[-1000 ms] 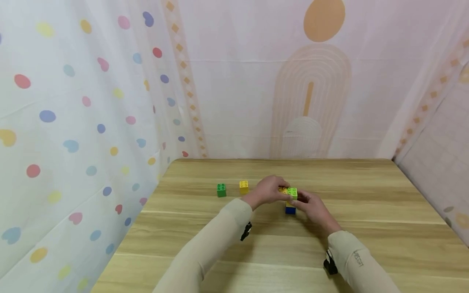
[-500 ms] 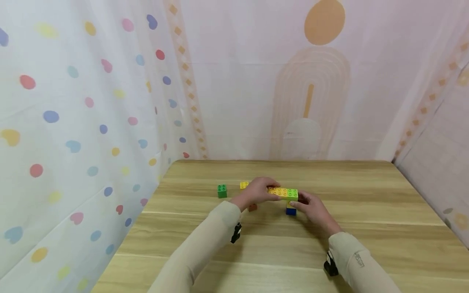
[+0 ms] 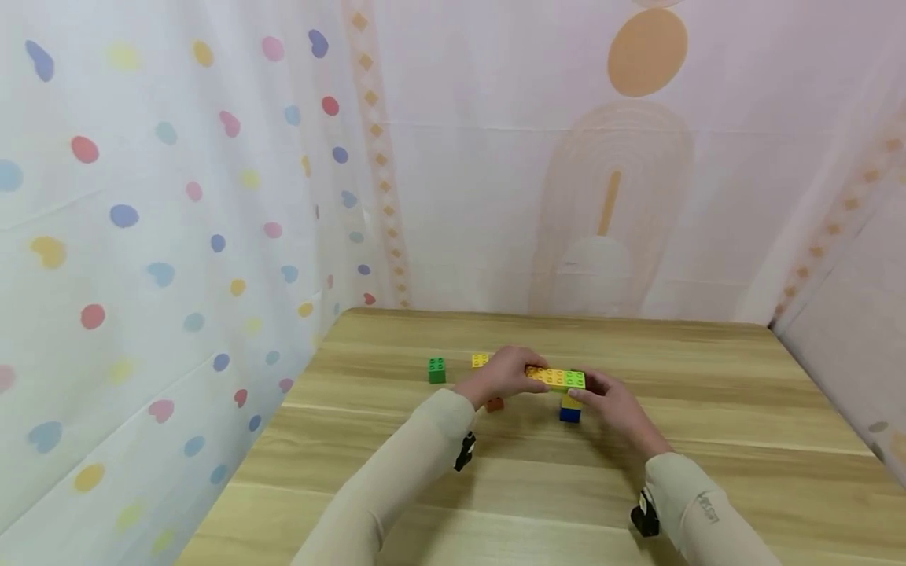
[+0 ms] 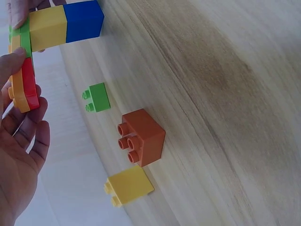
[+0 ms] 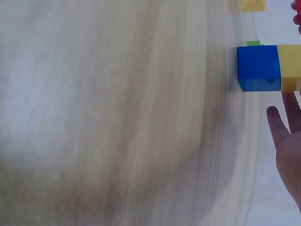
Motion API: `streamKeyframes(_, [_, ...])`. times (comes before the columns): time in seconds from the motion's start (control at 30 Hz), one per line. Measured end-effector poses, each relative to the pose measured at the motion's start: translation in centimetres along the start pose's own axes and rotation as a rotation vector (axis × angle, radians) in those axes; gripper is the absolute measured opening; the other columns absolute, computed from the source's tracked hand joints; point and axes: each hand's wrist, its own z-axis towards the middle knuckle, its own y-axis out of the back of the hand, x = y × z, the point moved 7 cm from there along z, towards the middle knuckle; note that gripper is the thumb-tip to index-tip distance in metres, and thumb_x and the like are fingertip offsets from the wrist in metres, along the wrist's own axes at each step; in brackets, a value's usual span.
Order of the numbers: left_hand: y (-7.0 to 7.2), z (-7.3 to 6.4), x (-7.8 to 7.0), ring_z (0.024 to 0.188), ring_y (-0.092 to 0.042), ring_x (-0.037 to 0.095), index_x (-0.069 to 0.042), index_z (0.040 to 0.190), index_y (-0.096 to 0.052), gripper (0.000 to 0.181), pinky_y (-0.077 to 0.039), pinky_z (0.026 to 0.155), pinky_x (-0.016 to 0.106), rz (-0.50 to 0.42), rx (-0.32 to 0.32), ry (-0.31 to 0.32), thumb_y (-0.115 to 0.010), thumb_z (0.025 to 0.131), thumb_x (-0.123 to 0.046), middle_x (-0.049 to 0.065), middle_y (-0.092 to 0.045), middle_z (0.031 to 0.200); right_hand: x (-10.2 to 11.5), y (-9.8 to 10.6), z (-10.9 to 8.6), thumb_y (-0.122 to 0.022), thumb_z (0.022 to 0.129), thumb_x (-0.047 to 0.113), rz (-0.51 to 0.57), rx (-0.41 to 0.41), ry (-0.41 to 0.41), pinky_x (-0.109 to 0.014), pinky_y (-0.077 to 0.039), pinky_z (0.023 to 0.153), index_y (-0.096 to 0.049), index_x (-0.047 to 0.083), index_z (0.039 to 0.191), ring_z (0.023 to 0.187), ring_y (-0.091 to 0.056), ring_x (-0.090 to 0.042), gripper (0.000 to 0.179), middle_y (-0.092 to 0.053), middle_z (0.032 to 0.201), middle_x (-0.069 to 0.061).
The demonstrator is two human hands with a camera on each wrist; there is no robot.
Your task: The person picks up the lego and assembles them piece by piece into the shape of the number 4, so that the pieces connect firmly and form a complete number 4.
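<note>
A stack of toy bricks stands on the table, with a blue brick (image 3: pixel 569 413) at the bottom and a yellow brick (image 4: pixel 48 29) on it. Above comes a light green brick (image 3: pixel 575 380), with a longer orange brick (image 3: pixel 545 376) joined over part of it and jutting left. Under the jutting end lies a red brick (image 4: pixel 30 87). My left hand (image 3: pixel 506 371) pinches the orange and red bricks between thumb and fingers. From the other side my right hand (image 3: pixel 616 405) holds the stack at the light green and yellow bricks; some fingertips are hidden behind it.
Loose bricks stand left of the stack: a green brick (image 3: pixel 436 371), a yellow brick (image 3: pixel 480 360) and a brown brick (image 3: pixel 495 405) partly behind my left wrist. In the left wrist view a light green brick (image 4: pixel 99 97) stands near the brown one. Curtains border the table (image 3: pixel 510 503).
My left hand has slid left along the orange brick, so more of its studs show, and the brown brick has come into sight. My right hand keeps its hold; the head view has shifted slightly.
</note>
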Motion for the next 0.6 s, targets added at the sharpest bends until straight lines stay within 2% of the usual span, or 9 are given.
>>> streamKeyframes(0.17, [-0.1,0.2,-0.3,0.093,-0.057,0.008,-0.015,0.127,-0.068,0.045,-0.047,0.082,0.025,-0.047,-0.003,0.029,-0.076,0.089,-0.036,-0.004,-0.067,0.114,-0.1,0.7,-0.3,-0.065,0.097,0.036,-0.002,-0.005,0.005,-0.044,-0.046,0.096,-0.051,0.005,0.143,0.12,-0.055,-0.029,0.057,-0.058,0.134,-0.017])
streamKeyframes(0.27, [0.6,-0.1,0.4,0.102,-0.057,0.012,-0.015,0.135,-0.062,0.054,-0.048,0.087,0.03,-0.109,-0.035,0.065,-0.073,0.09,-0.043,-0.001,-0.065,0.119,-0.1,0.9,-0.4,-0.065,0.097,0.036,0.003,-0.011,0.001,-0.042,-0.047,0.095,-0.052,0.005,0.143,0.119,-0.056,-0.029,0.058,-0.058,0.134,-0.018])
streamKeyframes(0.43, [3.2,-1.0,3.3,0.113,-0.056,0.018,-0.015,0.14,-0.057,0.056,-0.048,0.092,0.039,-0.178,-0.121,0.106,-0.062,0.095,-0.048,0.004,-0.062,0.126,0.1,0.9,-0.3,-0.066,0.096,0.036,0.0,-0.017,-0.008,-0.04,-0.048,0.094,-0.051,0.005,0.144,0.119,-0.056,-0.029,0.059,-0.058,0.134,-0.018])
streamKeyframes(0.6, [6.2,-2.9,7.3,0.115,-0.056,0.023,-0.014,0.138,-0.059,0.053,-0.047,0.094,0.043,-0.227,-0.222,0.165,-0.063,0.096,-0.046,0.011,-0.061,0.13,-0.3,0.9,-0.3,-0.067,0.096,0.031,0.014,-0.029,-0.011,-0.034,-0.049,0.09,-0.051,0.004,0.144,0.116,-0.057,-0.027,0.057,-0.059,0.132,-0.017])
